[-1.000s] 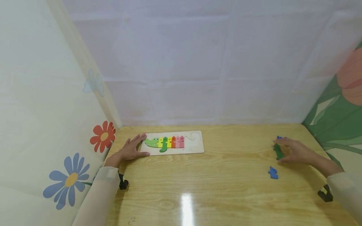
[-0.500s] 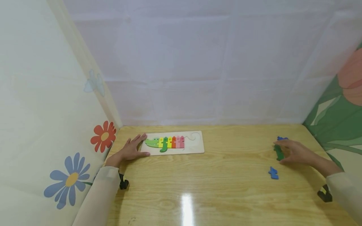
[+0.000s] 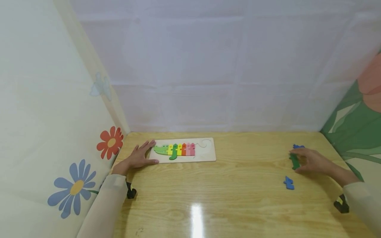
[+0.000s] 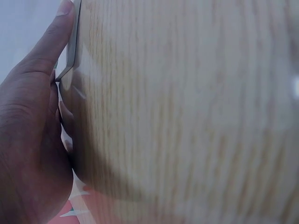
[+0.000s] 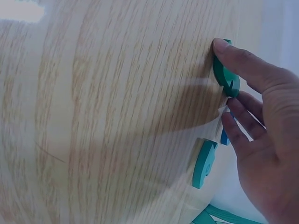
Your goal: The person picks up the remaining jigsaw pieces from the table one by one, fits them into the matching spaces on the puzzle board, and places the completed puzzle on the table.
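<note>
In the head view, a pale wooden puzzle board (image 3: 205, 153) lies at the back left with a colourful crocodile puzzle (image 3: 161, 150) in it. My left hand (image 3: 138, 158) rests around the board's left end, fingers spread and fairly straight, thumb along the near edge. At the right, my right hand (image 3: 315, 162) pinches a green puzzle piece (image 3: 294, 161) between thumb and fingertips, at the tabletop. One blue piece (image 3: 298, 146) lies just beyond that hand, and a second blue piece (image 3: 288, 182) lies nearer. The right wrist view also shows a teal-green piece (image 5: 204, 163) close to the fingers.
The wooden table (image 3: 238, 198) meets a white cloth backdrop (image 3: 190, 66) at its far edge. Flower-patterned panels stand at the left (image 3: 74, 115) and right (image 3: 357, 132). A bright light reflection falls on the near middle of the table.
Slightly more of the blue piece beyond my right hand shows than a second ago. The view has shifted a little. My left hand and the board stay put, and the right hand keeps its pinch.
</note>
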A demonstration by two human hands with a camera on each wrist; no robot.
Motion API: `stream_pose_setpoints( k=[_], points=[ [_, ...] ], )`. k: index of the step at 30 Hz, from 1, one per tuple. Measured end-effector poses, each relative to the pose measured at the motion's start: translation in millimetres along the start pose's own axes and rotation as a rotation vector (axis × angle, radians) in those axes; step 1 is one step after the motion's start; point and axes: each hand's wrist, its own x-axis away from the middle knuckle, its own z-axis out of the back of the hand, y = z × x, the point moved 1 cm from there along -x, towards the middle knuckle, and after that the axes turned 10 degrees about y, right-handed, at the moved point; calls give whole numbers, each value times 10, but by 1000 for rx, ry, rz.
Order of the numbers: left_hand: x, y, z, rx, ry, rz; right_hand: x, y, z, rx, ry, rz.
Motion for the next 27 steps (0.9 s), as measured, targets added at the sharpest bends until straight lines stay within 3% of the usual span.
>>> stream_pose_setpoints(
  k=[9, 27],
  points=[
    [11, 0, 8, 2, -6, 14, -3, 18, -8, -4, -24, -69],
    [40, 29, 21, 26, 2, 5, -20, 55, -28, 18, 10, -36]
  ],
)
